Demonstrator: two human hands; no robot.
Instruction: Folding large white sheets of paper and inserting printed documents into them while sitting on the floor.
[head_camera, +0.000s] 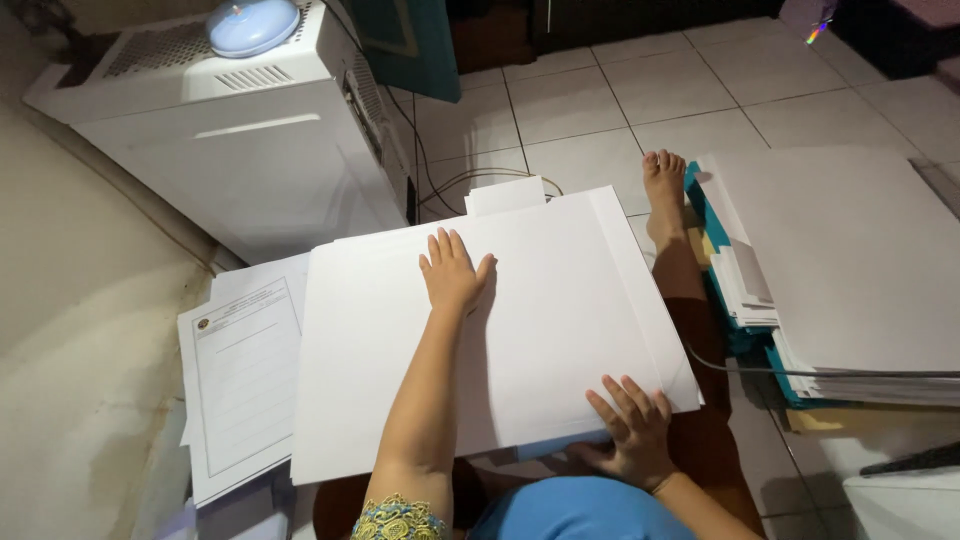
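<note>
Pressing a flat, open left hand (452, 272) on the white sheets (540, 320), right hand (632, 425) open, fingers spread at the near edge, keeping edges flush.

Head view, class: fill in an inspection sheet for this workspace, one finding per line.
Surface: tiled floor; the person sits on it, foot stretched out.
Job's things: large white sheets across the lap, edges fanned.
Clutter: printed form at left; paper stack at right over a teal folder.
Grippers: left hand flat on the sheets; right hand at their near edge, fingers on top.
Cables: black cables on the floor by the white machine; a thin one crosses the stack.
Surroundings: pale wall at left.
</note>
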